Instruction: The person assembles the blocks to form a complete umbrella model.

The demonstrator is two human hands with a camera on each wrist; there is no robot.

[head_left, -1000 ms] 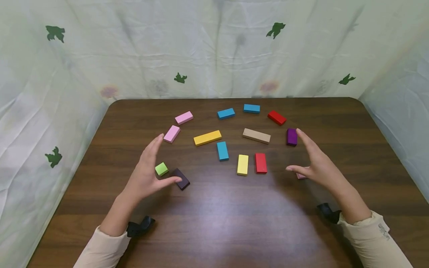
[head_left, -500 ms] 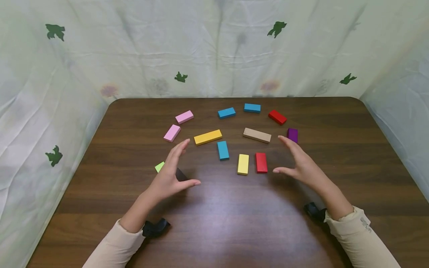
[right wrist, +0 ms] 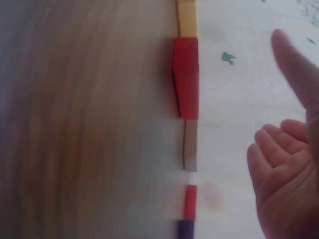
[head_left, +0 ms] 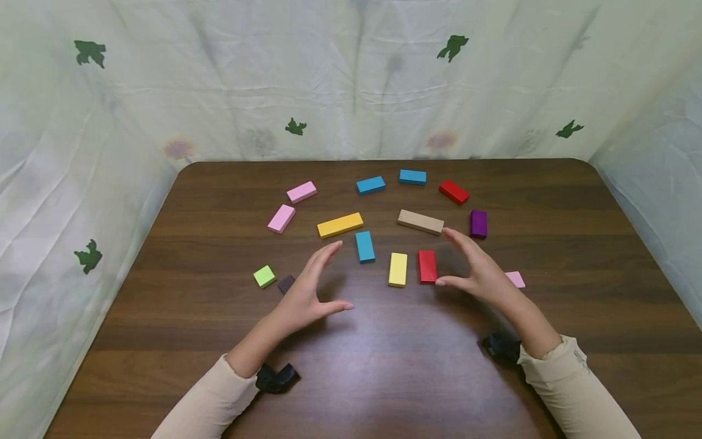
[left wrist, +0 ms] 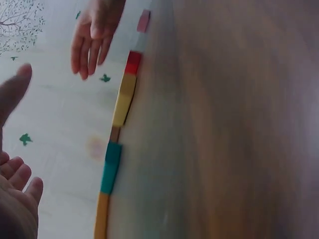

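My left hand hovers over the table with thumb and fingers spread apart, holding nothing. It partly covers a dark block, and a light green block lies to its left. Ahead of its fingertips is a blue block. My right hand, also spread and holding nothing, has its thumb tip right by the near red block; its index fingertip overlaps the end of a tan block. A yellow block lies between the hands. In the right wrist view, the red block shows large.
Farther back lie an orange-yellow block, two pink blocks, two blue blocks, a red block and a purple block. Another pink block shows behind the right hand. A patterned cloth hangs beyond the table edge.
Both hands have moved inward, the left one to the right and the right one to the left, keeping their spread. The blocks have stayed in place.
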